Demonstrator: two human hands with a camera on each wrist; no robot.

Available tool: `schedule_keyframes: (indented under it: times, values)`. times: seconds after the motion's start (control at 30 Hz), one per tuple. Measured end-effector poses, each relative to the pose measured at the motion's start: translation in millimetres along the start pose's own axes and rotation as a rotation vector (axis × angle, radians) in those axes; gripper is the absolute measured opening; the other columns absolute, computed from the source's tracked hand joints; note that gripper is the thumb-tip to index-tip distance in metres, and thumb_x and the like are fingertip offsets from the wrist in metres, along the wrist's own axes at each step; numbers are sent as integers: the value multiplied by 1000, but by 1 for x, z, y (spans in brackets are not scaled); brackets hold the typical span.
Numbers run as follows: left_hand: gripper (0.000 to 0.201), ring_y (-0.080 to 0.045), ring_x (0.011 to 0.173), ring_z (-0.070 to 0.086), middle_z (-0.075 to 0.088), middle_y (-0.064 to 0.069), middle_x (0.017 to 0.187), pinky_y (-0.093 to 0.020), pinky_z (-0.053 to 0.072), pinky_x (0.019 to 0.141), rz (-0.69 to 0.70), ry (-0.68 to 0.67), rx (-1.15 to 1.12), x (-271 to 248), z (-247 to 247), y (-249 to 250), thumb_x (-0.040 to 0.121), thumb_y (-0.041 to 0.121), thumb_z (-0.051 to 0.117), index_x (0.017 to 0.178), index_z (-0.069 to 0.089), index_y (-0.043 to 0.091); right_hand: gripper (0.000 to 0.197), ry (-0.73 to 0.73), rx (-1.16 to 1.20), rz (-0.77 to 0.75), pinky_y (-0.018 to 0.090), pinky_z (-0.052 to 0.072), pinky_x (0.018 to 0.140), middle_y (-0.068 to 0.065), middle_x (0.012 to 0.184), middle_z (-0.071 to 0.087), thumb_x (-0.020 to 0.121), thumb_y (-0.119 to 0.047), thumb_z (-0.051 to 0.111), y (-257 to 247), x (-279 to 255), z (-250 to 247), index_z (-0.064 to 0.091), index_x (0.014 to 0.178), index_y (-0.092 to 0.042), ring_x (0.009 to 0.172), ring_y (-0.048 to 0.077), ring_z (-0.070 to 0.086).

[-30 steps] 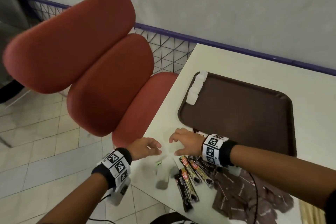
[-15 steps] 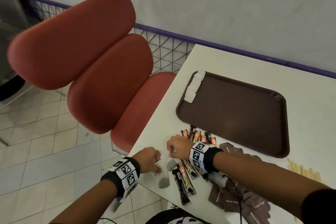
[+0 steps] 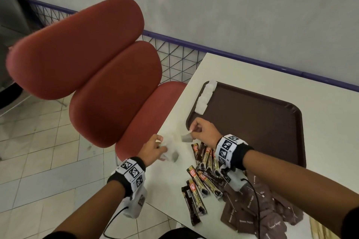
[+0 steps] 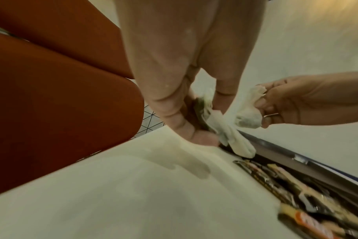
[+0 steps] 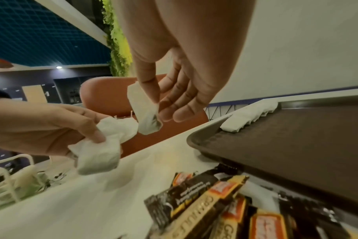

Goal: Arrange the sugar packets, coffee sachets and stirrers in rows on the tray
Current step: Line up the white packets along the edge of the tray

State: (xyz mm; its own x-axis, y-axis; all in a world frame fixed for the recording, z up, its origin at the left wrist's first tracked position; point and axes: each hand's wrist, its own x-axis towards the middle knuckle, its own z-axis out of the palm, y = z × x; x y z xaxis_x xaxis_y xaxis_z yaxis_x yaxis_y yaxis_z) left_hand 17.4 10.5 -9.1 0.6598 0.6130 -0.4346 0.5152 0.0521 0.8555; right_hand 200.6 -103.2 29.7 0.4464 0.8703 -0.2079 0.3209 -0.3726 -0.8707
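Observation:
My right hand (image 3: 195, 132) pinches one white packet (image 3: 186, 137) between thumb and forefinger, lifted just off the near left corner of the brown tray (image 3: 252, 122). The right wrist view shows that packet (image 5: 145, 113) hanging from the fingertips. Beside it, my left hand (image 3: 160, 148) grips a small bunch of white packets (image 3: 172, 154) above the table's left edge; in the left wrist view these packets (image 4: 231, 139) hang crumpled. A row of white packets (image 3: 206, 97) lies along the tray's left rim. Coffee sachets (image 3: 202, 182) lie loose under my right wrist.
Brown sugar packets (image 3: 252, 217) are heaped at the near right, with wooden stirrers (image 3: 318, 229) at the frame's bottom right. A red padded chair (image 3: 108, 75) stands close against the table's left edge. Most of the tray's floor is bare.
Both hands dropped onto the white packets by the table edge and closed on them. They have since lifted, the right one moving toward the tray corner with one packet.

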Motion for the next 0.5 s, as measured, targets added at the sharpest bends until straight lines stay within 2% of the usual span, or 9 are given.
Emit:
schedule_keyframes:
  times: [0.13, 0.23, 0.3, 0.4, 0.5]
  values:
    - [23, -20, 70, 60, 60, -11, 96, -27, 56, 60, -1, 66, -118, 14, 8, 14, 89, 2, 53, 106, 46, 14, 27, -20, 111, 16, 29, 47, 63, 1, 67, 56, 79, 8, 58, 0, 7, -1, 51, 76, -18, 57, 15, 55]
    - [25, -27, 85, 60, 55, -14, 108, -40, 58, 75, -34, 79, -221, 21, 16, 22, 91, 6, 51, 115, 48, 12, 29, -36, 167, 27, 25, 47, 60, 3, 67, 54, 81, 9, 57, 1, 8, 3, 46, 79, -18, 54, 15, 54]
    - [27, -30, 95, 59, 52, -13, 114, -41, 59, 75, -56, 52, -300, 23, 22, 26, 93, 7, 49, 120, 47, 11, 31, -22, 178, 31, 28, 48, 63, 3, 68, 52, 82, 8, 56, 2, 8, 7, 41, 77, -19, 55, 15, 54]
    - [26, -33, 102, 58, 50, -12, 116, -38, 59, 72, -69, 53, -355, 26, 27, 31, 94, 6, 48, 120, 47, 11, 32, 48, 137, 12, 36, 48, 74, 1, 71, 53, 81, 3, 58, 6, 11, 8, 40, 73, -22, 64, 14, 53]
    - [24, -35, 97, 59, 51, -19, 122, -42, 59, 74, -71, 73, -315, 31, 26, 29, 93, 7, 49, 116, 49, 14, 30, 106, 108, -14, 27, 44, 70, 1, 74, 53, 82, 1, 57, 4, 14, 4, 42, 71, -22, 68, 13, 48]
